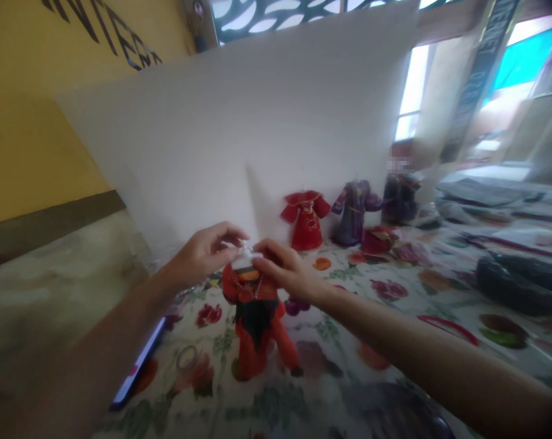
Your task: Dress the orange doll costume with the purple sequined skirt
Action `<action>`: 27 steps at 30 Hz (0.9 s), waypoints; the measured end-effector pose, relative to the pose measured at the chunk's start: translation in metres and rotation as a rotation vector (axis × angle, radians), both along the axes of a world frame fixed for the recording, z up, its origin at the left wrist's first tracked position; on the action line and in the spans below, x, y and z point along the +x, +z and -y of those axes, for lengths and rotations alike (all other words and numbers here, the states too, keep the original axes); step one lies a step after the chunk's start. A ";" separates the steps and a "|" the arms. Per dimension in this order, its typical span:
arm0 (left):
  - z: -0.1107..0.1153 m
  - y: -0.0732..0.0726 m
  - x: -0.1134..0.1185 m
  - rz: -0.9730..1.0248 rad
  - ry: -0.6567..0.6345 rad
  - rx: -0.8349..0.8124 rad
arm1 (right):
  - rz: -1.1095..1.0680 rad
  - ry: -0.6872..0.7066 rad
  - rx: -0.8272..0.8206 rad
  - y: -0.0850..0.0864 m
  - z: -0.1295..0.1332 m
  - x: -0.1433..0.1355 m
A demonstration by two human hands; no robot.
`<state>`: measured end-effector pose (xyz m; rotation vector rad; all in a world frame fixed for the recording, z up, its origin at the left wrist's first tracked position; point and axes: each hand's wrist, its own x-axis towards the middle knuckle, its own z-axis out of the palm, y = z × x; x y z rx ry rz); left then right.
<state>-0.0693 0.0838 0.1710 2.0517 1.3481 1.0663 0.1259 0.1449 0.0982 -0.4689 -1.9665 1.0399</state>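
Note:
A small orange-red doll costume [250, 332] stands upright on the table, with a dark pointed panel at its waist and a beaded string across its chest. On top sits a white piece [247, 261], blurred and partly covered by fingers. My left hand [209, 247] reaches it from the left, thumb and fingers curled close at its upper edge. From the right, my right hand [280, 262] pinches the same white piece, its lower fingers beside the costume's shoulder. Whether a small fastening lies between the fingertips is too blurred to tell.
Behind stand a red doll dress [307, 221] and a purple-grey doll robe [354, 213], against a white board [239, 134]. A phone [141, 363] lies at left, near a ring-shaped item [186, 358]. A black plastic-like bundle [523, 283] sits right on the fruit-patterned tablecloth [321, 396].

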 end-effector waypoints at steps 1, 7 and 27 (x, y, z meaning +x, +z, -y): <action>0.000 -0.002 0.000 0.008 -0.017 -0.024 | -0.008 0.002 -0.005 0.000 0.000 0.000; 0.001 -0.012 0.005 0.058 -0.018 -0.039 | -0.045 0.043 -0.037 0.003 0.000 -0.001; -0.002 -0.019 0.007 0.107 -0.010 0.010 | -0.037 0.088 -0.354 0.031 -0.007 -0.003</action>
